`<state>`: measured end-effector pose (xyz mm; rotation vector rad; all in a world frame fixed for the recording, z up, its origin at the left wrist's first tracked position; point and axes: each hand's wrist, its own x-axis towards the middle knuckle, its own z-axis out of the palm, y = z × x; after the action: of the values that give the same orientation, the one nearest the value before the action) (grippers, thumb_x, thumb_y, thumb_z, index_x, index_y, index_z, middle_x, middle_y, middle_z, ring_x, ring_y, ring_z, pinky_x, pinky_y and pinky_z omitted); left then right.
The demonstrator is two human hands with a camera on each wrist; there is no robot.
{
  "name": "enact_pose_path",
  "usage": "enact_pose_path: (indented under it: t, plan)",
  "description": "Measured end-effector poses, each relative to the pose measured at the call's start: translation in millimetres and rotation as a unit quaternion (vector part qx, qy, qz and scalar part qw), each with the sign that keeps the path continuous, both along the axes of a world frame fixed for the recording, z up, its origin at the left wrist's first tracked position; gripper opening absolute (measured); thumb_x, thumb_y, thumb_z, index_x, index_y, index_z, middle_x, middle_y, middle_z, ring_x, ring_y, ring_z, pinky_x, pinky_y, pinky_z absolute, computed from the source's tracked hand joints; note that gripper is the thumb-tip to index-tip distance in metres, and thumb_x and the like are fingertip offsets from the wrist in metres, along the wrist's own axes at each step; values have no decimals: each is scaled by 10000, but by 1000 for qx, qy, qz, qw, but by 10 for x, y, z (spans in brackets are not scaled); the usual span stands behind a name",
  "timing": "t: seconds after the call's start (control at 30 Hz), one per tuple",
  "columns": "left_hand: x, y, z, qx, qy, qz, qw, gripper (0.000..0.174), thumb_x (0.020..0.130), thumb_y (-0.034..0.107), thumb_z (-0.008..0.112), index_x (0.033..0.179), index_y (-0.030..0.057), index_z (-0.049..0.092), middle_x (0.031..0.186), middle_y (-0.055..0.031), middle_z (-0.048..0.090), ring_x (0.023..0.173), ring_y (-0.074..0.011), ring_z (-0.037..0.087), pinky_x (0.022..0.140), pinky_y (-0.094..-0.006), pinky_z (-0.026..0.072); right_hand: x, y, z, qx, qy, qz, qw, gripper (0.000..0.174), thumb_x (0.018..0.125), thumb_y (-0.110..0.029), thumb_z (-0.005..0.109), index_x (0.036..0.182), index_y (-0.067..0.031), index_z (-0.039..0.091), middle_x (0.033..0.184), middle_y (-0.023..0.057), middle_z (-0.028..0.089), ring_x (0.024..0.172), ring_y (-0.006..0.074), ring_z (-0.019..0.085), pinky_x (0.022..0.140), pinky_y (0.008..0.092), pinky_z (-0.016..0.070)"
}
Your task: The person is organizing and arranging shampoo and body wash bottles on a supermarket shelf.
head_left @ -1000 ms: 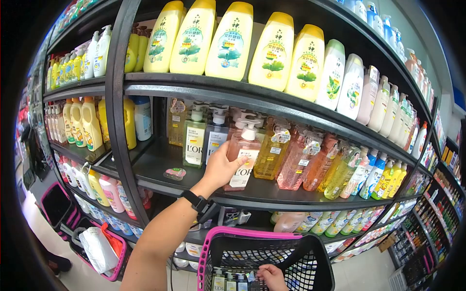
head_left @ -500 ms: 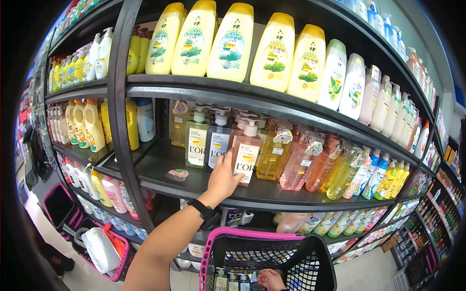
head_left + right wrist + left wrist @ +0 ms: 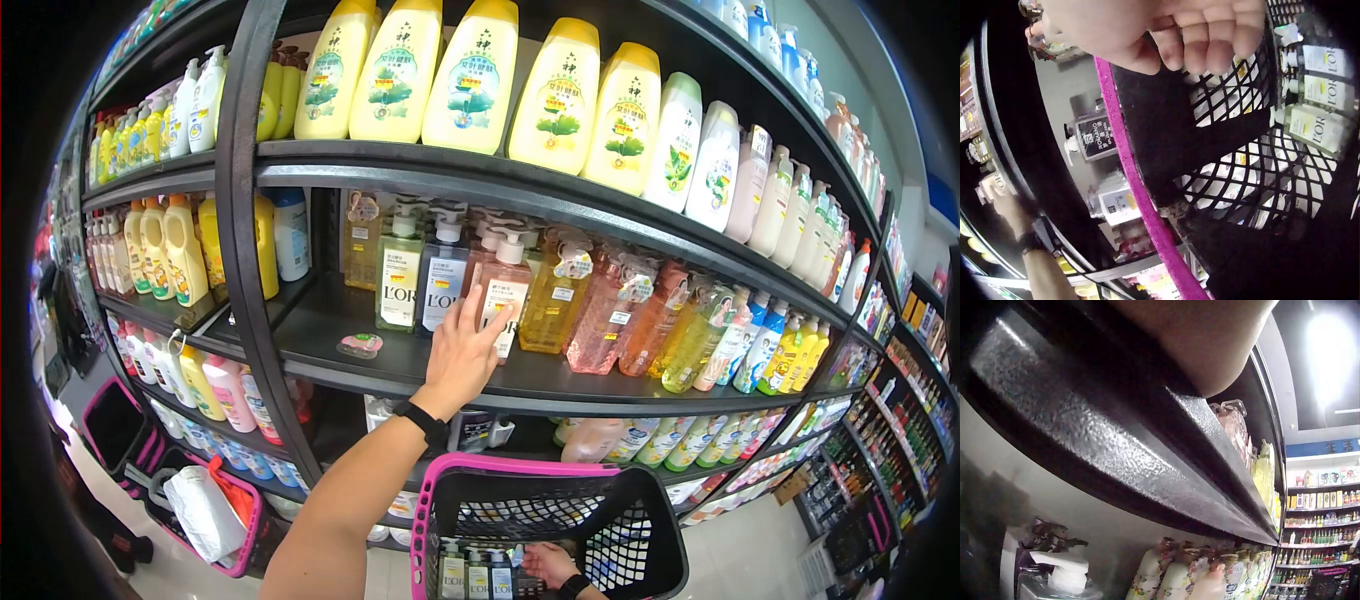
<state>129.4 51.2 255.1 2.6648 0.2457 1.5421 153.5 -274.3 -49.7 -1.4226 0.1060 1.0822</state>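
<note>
A pink pump bottle [image 3: 511, 285] with a white label stands upright on the middle shelf, at the front of its row. My left hand [image 3: 462, 350] reaches up to it, extended fingers touching the label and side. Beside it stand a dark blue pump bottle [image 3: 443, 265] and a pale green one [image 3: 400, 265] with similar labels. Inside the black basket [image 3: 540, 464], my right hand [image 3: 550, 565] rests with loosely curled fingers and holds nothing. Similar labelled pump bottles [image 3: 453, 572] stand together next to it. The left wrist view shows mostly the shelf edge [image 3: 1097, 450].
Amber bottles [image 3: 553, 300] and pink transparent bottles [image 3: 605, 315] crowd the shelf to the right. Large yellow bottles [image 3: 475, 80] line the shelf above. A small pink tag [image 3: 360, 345] lies on the middle shelf. Another basket [image 3: 240, 570] with a white bag stands on the floor at left.
The pink bottle has moved back from the shelf's front edge toward its row. My left hand has gone from gripping it to touching it with extended fingers. The right hand stays in the basket.
</note>
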Motion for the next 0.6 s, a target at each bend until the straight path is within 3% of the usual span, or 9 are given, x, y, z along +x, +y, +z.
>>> enact_pose_path:
  t: [0.17,0.2,0.3,0.33,0.4,0.53,0.6]
  plan:
    - [5,-2,16,59,6,28,998,638,718,161,730,1324,240,548,1480,-190,302,1332,-446,287,1019,-567,331,27,-48,-62,-23,-5,13,1000,177,927,-225,622,1029,-82,596,864,60,635,792,198,657,666,337,541]
    - [-27,-32,47,67,6,7,998,579,723,209,734,1283,217,589,1489,-141,323,1352,-420,283,1027,-589,304,31,-51,-66,-30,-5,14,999,183,927,-229,622,1033,-83,596,868,61,636,795,197,657,667,337,542]
    - [40,46,22,228,29,33,973,510,743,243,721,1240,190,621,1498,-83,338,1377,-381,270,1057,-604,268,81,-109,-227,-45,-7,12,999,177,934,-237,608,1034,-91,597,875,60,638,794,197,658,668,341,542]
    - [53,63,23,246,27,12,969,440,797,238,654,1230,166,623,1501,-46,354,1393,-329,272,1079,-610,245,95,-118,-273,-52,-8,11,999,175,927,-232,613,1023,-86,595,857,57,636,759,193,652,641,336,539]
    - [92,76,32,254,39,9,966,411,827,231,607,1232,164,622,1502,-45,358,1398,-312,273,1092,-609,230,132,-103,-374,-63,-10,12,998,172,912,-222,622,1002,-78,590,819,51,631,687,184,640,586,327,534]
    - [97,70,40,279,61,3,958,398,879,224,515,1254,135,614,1520,-30,344,1429,-262,249,1136,-578,181,387,-141,-1007,-47,-3,47,998,149,918,-205,600,989,-75,589,821,56,632,696,189,642,589,346,535]
    - [139,99,49,310,84,-2,947,389,901,235,489,1243,106,620,1512,-26,363,1438,-251,243,1152,-560,165,427,-277,-1099,75,49,92,992,152,874,-216,558,954,-87,562,871,91,595,740,240,590,640,399,501]
